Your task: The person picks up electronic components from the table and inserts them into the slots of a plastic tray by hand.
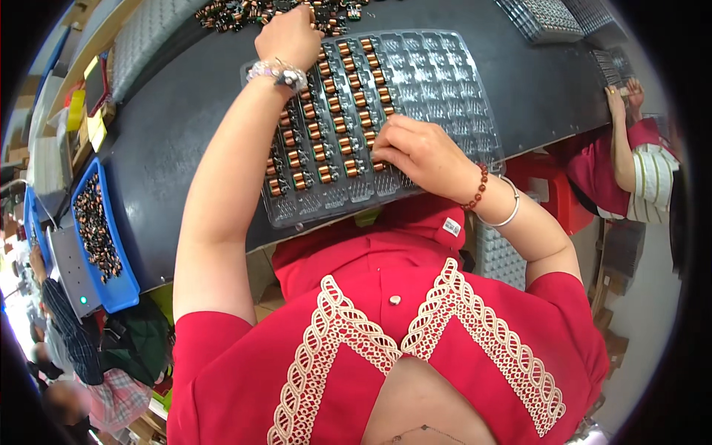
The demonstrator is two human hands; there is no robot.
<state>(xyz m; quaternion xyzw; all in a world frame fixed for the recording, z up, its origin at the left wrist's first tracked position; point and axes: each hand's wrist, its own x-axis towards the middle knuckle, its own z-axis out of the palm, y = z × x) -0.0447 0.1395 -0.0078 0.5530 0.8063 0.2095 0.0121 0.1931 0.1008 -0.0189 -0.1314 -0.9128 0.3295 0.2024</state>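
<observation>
- The clear tray (pixel 441 104) is lying on the dark bench (pixel 174 119), in front of the person.
- Little copper coils (pixel 325 174) are sitting in rows in the left part of the tray. The pockets in its right part are showing no coils.
- A loose pile of coils (pixel 230 16) is lying just past the far left corner of the tray.
- The left hand (pixel 289 41) is bending over that same corner, its fingers by the pile. They are curling out of sight, so I cannot tell if they are holding a coil.
- The right hand (pixel 421 152) is hovering over the middle of the tray, at the last filled row. Its thumb and fingers are coming close together by a coil, but I cannot tell if they are gripping it.
- A blue bin (pixel 123 297) with more small parts is standing well left of the tray.
- Each coil is looking light, hard and maybe a bit slippery. Its round copper middle is seeming best to pinch, with the small end bits left alone.
- The tray is seeming thin and bendy, so its rim is looking best for holding.
</observation>
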